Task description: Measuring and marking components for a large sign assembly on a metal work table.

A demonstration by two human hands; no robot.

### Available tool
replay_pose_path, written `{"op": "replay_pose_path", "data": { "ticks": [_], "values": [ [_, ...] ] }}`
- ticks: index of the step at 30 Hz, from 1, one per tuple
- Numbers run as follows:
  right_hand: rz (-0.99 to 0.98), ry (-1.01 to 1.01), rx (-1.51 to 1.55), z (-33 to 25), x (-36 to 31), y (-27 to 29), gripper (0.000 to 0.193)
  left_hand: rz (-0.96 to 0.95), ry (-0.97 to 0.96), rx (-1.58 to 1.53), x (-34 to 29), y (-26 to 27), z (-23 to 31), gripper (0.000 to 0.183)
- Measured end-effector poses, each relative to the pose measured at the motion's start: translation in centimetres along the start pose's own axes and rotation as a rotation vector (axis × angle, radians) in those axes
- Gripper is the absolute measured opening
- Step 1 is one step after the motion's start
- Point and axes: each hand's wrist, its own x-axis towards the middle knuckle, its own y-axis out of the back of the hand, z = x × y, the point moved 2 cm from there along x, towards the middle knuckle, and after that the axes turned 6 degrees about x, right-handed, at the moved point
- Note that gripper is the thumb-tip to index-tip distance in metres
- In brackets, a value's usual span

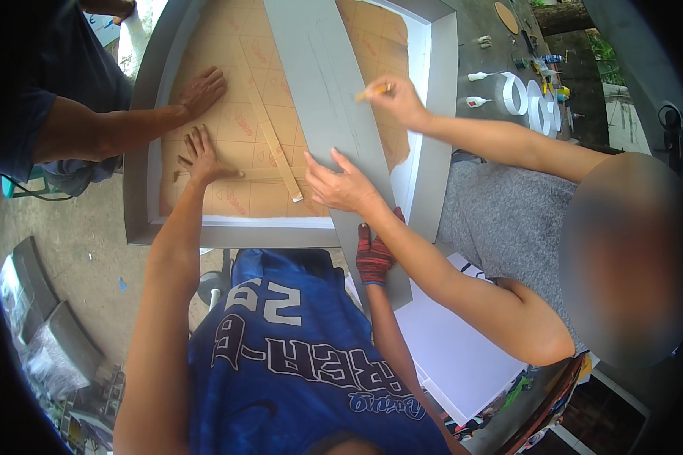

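My bare left hand [199, 159] lies flat with fingers spread on a panel covered in brown printed paper [228, 114]. Its thumb touches a thin wooden strip [262, 174]. My right hand [376, 258], in a red and black glove, grips the near end of a long grey board [319, 83], thumb on top and fingers at its right edge, partly hidden. The board lies slantwise across the panel's grey frame [440, 91]. A co-worker on the right rests one hand [341, 182] on the board and holds a pencil [372, 92] over it in the other.
Another co-worker's hand [203, 91] presses on the panel at the left. A second wooden strip [277, 148] lies across the paper. White rings [515, 94], tape and small tools stand at the right. White sheets [463, 356] lie below the board; plastic-wrapped pieces [61, 349] sit lower left.
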Motion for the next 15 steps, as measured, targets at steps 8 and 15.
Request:
{"op": "replay_pose_path", "data": {
  "ticks": [8,15],
  "values": [
    [-0.106,-0.148,0.018,-0.8,-1.3,0.1,0.078,-0.016,0.007,0.032,0.5,-0.7,0.2,0.153],
    [-0.279,-0.258,0.053,-1.0,-1.3,0.5,0.073,-0.025,0.008,0.02,0.1,-0.6,-0.3,0.153]
  ]
}}
